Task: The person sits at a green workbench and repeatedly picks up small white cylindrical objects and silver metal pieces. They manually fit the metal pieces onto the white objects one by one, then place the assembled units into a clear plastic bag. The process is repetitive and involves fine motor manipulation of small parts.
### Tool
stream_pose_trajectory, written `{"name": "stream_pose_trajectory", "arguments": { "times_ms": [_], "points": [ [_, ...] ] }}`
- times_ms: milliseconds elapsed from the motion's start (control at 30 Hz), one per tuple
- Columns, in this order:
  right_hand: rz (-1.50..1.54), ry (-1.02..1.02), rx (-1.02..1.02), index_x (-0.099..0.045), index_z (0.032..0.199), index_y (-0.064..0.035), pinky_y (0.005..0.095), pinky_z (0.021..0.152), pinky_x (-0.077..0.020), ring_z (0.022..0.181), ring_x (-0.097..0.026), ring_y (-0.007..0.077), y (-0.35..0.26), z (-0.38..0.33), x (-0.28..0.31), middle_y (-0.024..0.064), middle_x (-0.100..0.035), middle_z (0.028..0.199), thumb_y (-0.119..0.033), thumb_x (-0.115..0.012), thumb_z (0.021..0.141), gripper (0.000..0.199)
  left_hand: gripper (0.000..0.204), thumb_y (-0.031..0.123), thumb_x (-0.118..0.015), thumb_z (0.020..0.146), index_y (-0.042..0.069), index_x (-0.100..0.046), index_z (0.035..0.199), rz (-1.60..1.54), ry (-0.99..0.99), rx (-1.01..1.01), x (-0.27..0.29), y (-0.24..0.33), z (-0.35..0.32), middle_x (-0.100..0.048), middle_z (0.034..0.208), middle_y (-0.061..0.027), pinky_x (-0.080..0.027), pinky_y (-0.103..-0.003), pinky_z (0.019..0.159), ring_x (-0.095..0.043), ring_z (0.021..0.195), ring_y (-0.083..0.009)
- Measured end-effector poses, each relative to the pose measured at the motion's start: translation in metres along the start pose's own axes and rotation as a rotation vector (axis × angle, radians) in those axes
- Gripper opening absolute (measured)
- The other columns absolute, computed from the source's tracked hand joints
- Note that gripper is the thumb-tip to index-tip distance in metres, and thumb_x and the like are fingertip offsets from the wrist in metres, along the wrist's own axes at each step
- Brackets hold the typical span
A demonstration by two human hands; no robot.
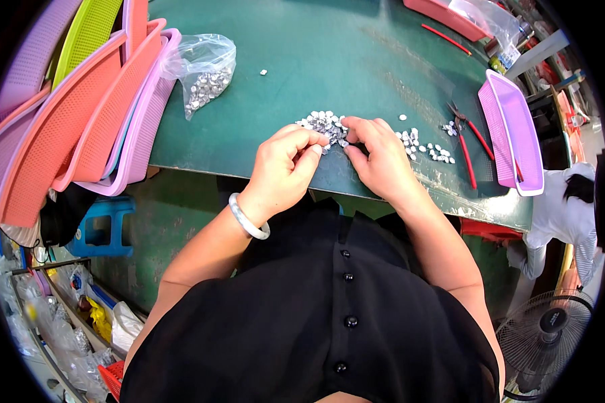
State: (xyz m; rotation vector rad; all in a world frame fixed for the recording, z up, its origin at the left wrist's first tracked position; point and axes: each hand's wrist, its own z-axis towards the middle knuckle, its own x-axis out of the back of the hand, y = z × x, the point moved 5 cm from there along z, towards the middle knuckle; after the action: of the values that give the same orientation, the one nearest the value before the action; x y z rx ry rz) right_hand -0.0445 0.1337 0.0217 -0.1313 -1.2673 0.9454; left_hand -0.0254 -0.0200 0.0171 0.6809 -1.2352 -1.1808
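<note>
Close to the desk's [329, 60] near edge lies a heap of small silver pieces [323, 123], shiny and oval, touching both hands. Left hand [286, 168] curls inward, thumb and forefinger pinching one piece at the heap's rim; right hand [378, 158] arches beside it, fingertips pinched on another. More loose pieces [423, 146] and red-handled pliers [465, 138] lie toward the right edge.
</note>
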Motion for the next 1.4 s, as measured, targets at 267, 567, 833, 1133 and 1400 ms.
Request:
{"name": "stream_pose_trajectory", "arguments": {
  "times_ms": [267,567,833,1133,1400],
  "points": [
    [0.129,0.043,-0.052,-0.054,0.105,-0.0040,0.0366,0.069,-0.0448,0.078,-0.054,0.0275,0.004,-0.003,-0.005,0.0092,-0.058,0.079,0.003,-0.057,0.070,0.035,0.016,0.007,-0.050,0.086,-0.002,-0.058,0.097,-0.342,-0.074,0.298,-0.016,-0.018,-0.012,-0.057,0.076,-0.0029,-0.042,-0.018,0.053,-0.051,0.060,-0.0057],
    [0.230,0.114,0.147,-0.054,0.104,-0.0045,0.0361,0.062,-0.0438,0.071,-0.053,0.0272,-0.018,-0.004,0.000,0.0078,-0.055,0.075,0.005,-0.058,0.069,0.037,0.018,0.010,-0.049,0.088,-0.002,-0.056,0.097,-0.624,-0.154,0.599,-0.028,-0.020,-0.010,-0.060,0.074,-0.0051,-0.047,-0.020,0.049,-0.056,0.058,-0.0090],
    [0.283,0.169,0.130,-0.054,0.106,-0.0022,0.0280,0.062,-0.0462,0.069,-0.055,0.0188,-0.023,-0.011,0.001,0.0093,-0.056,0.079,0.011,-0.058,0.067,0.041,0.011,0.006,-0.049,0.088,-0.001,-0.054,0.095,-0.796,-0.169,0.541,-0.034,-0.024,-0.009,-0.059,0.076,-0.0045,-0.045,-0.020,0.049,-0.056,0.059,-0.0083],
    [0.455,0.181,0.050,-0.052,0.109,-0.0018,0.0265,0.064,-0.0478,0.073,-0.057,0.0164,-0.007,-0.011,-0.003,0.0086,-0.056,0.084,0.009,-0.059,0.071,0.040,0.015,0.004,-0.053,0.086,-0.001,-0.059,0.099,-0.751,-0.077,0.519,-0.029,-0.020,-0.007,-0.062,0.080,-0.0045,-0.048,-0.020,0.056,-0.058,0.066,-0.0087],
    [0.291,0.200,0.057,-0.054,0.105,0.0007,0.0288,0.064,-0.0476,0.072,-0.057,0.0200,-0.013,-0.022,0.005,0.0113,-0.056,0.083,0.009,-0.057,0.070,0.036,0.014,0.007,-0.054,0.086,0.000,-0.060,0.097,-0.653,-0.163,0.497,-0.036,-0.016,-0.010,-0.060,0.076,-0.0024,-0.047,-0.021,0.054,-0.056,0.063,-0.0077]
  ]
}}
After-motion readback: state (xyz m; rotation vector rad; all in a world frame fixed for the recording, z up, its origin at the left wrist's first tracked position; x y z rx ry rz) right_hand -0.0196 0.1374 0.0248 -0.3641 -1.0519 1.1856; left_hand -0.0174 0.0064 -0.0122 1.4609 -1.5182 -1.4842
